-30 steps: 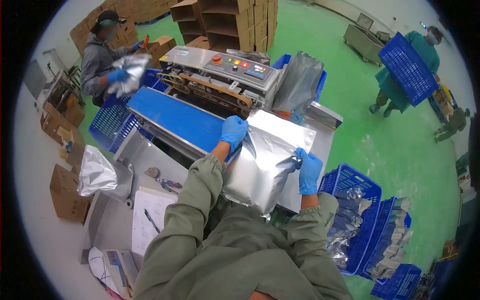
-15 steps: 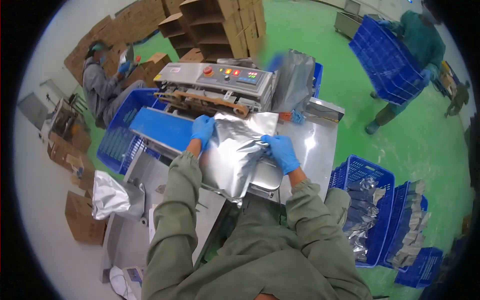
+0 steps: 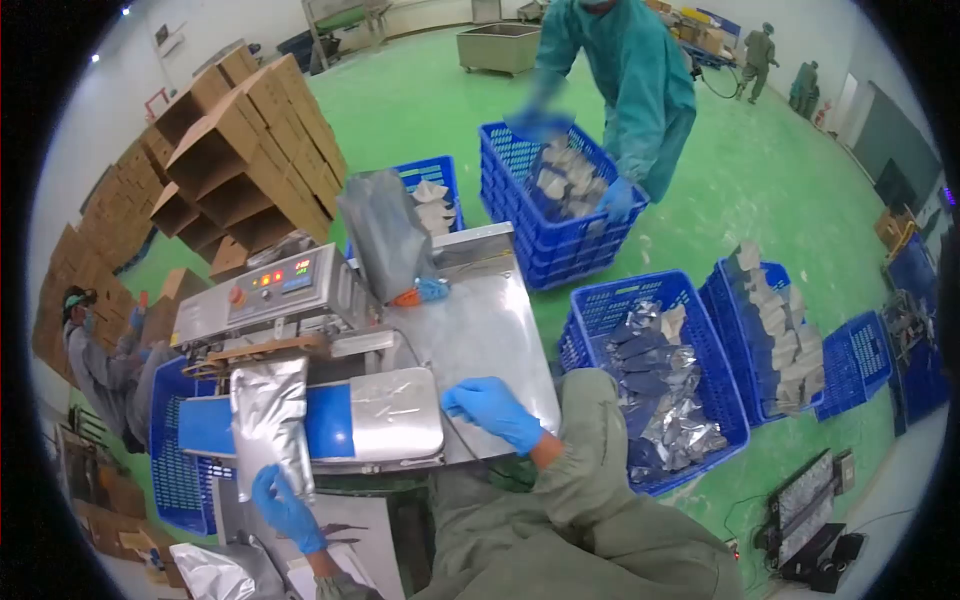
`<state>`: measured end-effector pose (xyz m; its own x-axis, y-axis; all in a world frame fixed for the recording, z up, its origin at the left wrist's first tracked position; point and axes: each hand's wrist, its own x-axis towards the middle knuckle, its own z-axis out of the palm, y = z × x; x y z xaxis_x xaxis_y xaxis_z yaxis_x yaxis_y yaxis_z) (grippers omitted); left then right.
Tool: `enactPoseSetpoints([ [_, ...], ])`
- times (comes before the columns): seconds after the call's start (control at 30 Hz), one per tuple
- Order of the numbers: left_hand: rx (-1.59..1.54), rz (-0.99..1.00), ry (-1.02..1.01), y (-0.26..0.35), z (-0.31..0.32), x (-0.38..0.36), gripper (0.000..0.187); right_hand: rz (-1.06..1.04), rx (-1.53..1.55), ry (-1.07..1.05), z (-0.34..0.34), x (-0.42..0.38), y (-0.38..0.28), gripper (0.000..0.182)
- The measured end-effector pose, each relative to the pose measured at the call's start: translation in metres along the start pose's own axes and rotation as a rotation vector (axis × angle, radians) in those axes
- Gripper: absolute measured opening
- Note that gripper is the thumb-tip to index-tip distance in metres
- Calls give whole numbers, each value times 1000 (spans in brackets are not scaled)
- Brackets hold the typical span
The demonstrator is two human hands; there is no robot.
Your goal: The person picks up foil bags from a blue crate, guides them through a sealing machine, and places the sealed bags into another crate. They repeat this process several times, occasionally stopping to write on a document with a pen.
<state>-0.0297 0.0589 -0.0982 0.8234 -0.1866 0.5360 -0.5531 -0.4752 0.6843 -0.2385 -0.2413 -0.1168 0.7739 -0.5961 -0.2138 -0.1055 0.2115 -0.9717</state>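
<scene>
A silver foil pouch [image 3: 270, 418] lies across the blue conveyor belt [image 3: 330, 418] of a sealing machine [image 3: 285, 290], its upper edge at the machine's front. My left hand [image 3: 287, 510], in a blue glove, is at the pouch's lower end with its fingers loosely spread. My right hand [image 3: 497, 412], also gloved, hovers over the metal worktable [image 3: 465, 325], beside the rounded steel plate [image 3: 398, 415] at the belt's end. Nothing shows in its loosely extended fingers. Another silver foil bag [image 3: 230, 572] stands at lower left.
To the right, a blue crate [image 3: 572, 330] holds foil pouches, with another filled crate [image 3: 715, 300] beside it. A co-worker in green [image 3: 640, 90] handles stacked blue crates [image 3: 555, 265] ahead. Behind the machine are a grey bag [image 3: 385, 230] and stacked cartons [image 3: 255, 140].
The pouch has gone from between both hands to lying on the belt at left. My right hand has let go of it. My view has swung right, and the co-worker's crate is now down.
</scene>
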Motion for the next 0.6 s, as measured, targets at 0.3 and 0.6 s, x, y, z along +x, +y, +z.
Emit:
enactPoseSetpoints([
  [0.3, -7, -27, 32, -20, 21, -25, 19, 79, 167, 697, -165, -133, 80, 20],
  [0.6, -80, 10, -68, 26, 37, -35, 15, 68, 172, 760, -158, -145, 86, 19],
])
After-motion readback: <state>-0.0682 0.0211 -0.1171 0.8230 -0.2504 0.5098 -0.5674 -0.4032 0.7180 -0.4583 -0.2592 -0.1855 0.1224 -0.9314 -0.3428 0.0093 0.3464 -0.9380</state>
